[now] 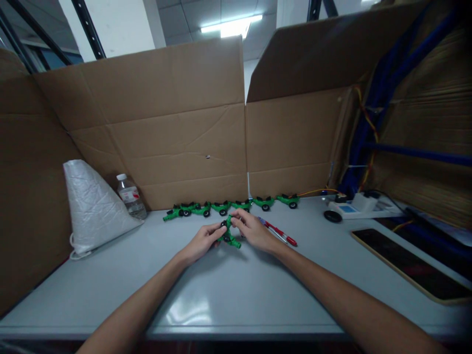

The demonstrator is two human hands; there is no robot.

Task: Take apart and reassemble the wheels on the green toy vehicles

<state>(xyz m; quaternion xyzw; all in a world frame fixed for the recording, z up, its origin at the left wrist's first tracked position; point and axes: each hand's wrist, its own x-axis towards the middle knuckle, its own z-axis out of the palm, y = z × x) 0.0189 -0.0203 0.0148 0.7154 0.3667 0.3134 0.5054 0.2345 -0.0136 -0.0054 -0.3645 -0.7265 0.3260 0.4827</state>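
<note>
Between my two hands, a green toy vehicle (231, 240) with black parts is held tilted just above the table. My left hand (204, 242) pinches it from the left, the thumb on a black part. On its upper right side, the fingers of my right hand (252, 230) close around a green part. The fingers cover some of the toy. Behind my hands, several similar green toy vehicles (263, 203) with black wheels stand in a row along the cardboard wall.
Right of my right hand lie a red pen (289, 240) and another slim pen. A silver bag (96, 211) and a water bottle (130, 196) stand at the left. At the right are a power strip (359, 212) and a phone-like slab (409, 265). Cardboard (177, 132) encloses the table (236, 300).
</note>
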